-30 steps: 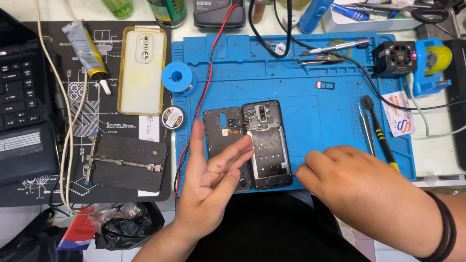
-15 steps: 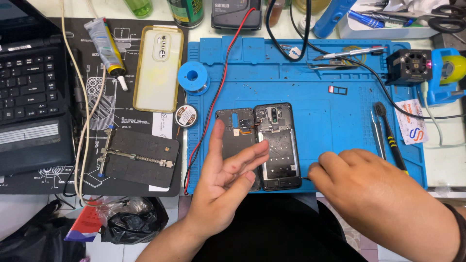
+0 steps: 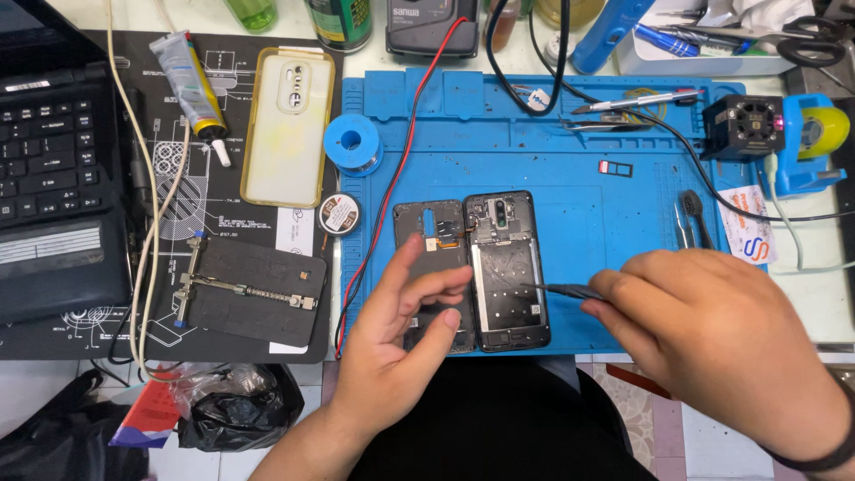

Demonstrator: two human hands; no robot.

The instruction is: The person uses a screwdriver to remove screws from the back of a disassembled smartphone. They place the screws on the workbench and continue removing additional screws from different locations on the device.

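Observation:
An opened black phone lies on the blue work mat [image 3: 588,169]. Its body [image 3: 508,294] is on the right and its back cover [image 3: 427,223] lies beside it on the left, joined by a small orange flex. My left hand [image 3: 392,356] rests on the lower part of the back cover, fingers loosely curled and apart. My right hand [image 3: 712,330] grips a thin black tool [image 3: 557,289] whose tip points at the middle of the phone body.
On the mat are a blue solder spool [image 3: 352,142], a red wire [image 3: 392,178], tweezers [image 3: 686,223] and a small black fan [image 3: 744,125]. To the left lie a yellowish phone case [image 3: 287,125], a glue tube [image 3: 191,85], a black clamp fixture [image 3: 249,289] and a laptop [image 3: 53,178].
My right hand, earlier a closed fist near the mat's front edge, now holds the thin black tool out to the phone body. My left hand's fingers have curled onto the back cover.

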